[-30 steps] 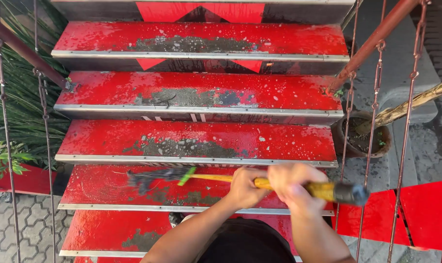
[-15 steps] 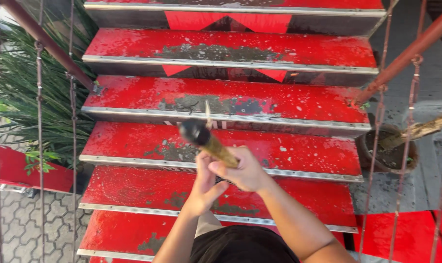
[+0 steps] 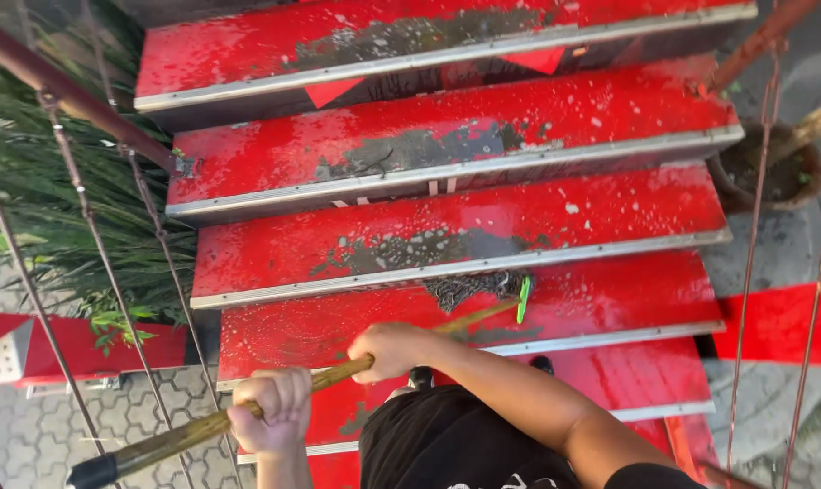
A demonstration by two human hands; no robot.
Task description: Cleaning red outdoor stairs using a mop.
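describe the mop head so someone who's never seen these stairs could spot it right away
Start with the red staircase, its steps edged in pale metal and worn to grey in the middle. On the wet step just in front of the person, the mop head lies at the far end of the wooden handle held in both hands. It is a dark grey stringy tuft with a small bright green clip beside it, unlike the flat worn patches nearby.

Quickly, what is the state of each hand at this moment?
Left hand: closed around the lower part of the mop handle.
Right hand: closed around the same handle, nearer the mop head.
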